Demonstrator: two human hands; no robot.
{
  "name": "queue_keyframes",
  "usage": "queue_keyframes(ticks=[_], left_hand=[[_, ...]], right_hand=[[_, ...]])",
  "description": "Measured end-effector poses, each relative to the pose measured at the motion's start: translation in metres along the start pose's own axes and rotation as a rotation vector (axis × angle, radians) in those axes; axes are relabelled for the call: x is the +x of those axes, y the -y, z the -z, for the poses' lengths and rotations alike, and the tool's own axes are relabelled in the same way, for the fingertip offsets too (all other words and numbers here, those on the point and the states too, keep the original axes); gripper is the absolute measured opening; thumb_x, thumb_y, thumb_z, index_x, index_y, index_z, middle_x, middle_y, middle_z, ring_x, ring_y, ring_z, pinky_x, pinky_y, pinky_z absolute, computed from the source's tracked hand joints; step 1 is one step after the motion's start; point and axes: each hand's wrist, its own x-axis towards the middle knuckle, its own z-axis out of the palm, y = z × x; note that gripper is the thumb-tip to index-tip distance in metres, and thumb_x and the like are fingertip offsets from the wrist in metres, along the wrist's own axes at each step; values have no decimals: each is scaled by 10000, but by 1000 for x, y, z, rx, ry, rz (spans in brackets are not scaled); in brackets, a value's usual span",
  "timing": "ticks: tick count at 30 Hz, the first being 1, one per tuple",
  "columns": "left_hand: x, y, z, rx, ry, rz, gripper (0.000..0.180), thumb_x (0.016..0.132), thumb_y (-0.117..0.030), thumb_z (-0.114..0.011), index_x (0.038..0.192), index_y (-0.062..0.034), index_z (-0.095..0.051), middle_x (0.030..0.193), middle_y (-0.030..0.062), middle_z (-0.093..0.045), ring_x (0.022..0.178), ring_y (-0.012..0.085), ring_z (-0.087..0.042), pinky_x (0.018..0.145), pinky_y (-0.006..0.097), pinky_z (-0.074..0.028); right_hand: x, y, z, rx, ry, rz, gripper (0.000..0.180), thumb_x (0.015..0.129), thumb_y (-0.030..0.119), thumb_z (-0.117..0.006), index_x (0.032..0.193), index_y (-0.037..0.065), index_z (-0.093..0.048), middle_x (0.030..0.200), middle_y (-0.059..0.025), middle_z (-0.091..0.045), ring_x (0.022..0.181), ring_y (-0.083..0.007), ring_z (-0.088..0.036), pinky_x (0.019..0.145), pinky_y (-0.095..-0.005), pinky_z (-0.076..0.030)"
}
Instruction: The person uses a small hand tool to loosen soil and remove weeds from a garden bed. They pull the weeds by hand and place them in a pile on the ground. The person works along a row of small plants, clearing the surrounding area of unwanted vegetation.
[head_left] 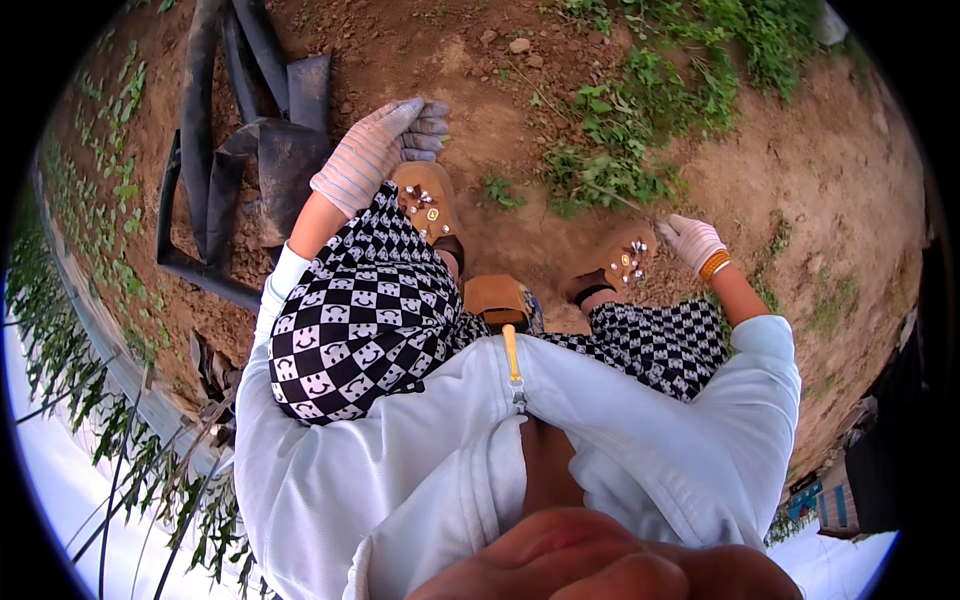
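My right hand [695, 243], in a striped knit glove with an orange cuff, is closed around the end of a thin plant stem [625, 201]. This stem runs up and left to a leafy green weed [610, 150] lying on the soil. In a matching glove with greyish fingers, my left hand [390, 143] hovers above the toe of my left brown clog [425, 200]. Its fingers are loosely bent with small gaps between them, and nothing shows in them. Partly behind my right hand is my right clog [625, 262].
Black flat hose or plastic tubing [225, 150] lies folded left of my left hand. More green weeds [770, 40] grow at the far right. A low brown seat [495, 297] shows between my legs. Small stones [519, 46] dot the reddish soil.
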Motion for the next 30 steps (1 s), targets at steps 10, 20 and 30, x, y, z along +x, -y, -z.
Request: queue_keyframes(ticks=[10, 20, 30], left_hand=[[-37, 1, -9, 137, -9, -74, 469, 1002, -362, -474, 1259, 24, -543, 986, 81, -657, 867, 142, -638, 787, 282, -530], [-42, -7, -8, 117, -8, -142, 446, 1019, -355, -442, 1233, 10, -583, 1005, 86, -670, 878, 142, -640, 804, 287, -527], [-34, 13, -3, 102, -14, -34, 455, 1017, -366, -440, 1241, 3, -584, 1012, 74, -668, 901, 140, -643, 799, 272, -530]], right_hand=[[-42, -105, -23, 182, -382, -177, 455, 992, 472, -367, 994, 84, -604, 826, -196, -642, 784, -391, -619, 751, -478, -481], [28, 93, 26, 359, -17, -4, 790, 951, 665, -107, 1021, 42, -587, 863, -210, -650, 850, -394, -631, 841, -482, -475], [90, 161, -43, 225, 23, 28, 520, 983, 528, -358, 942, 60, -583, 869, -258, -635, 870, -456, -593, 735, -525, -471]])
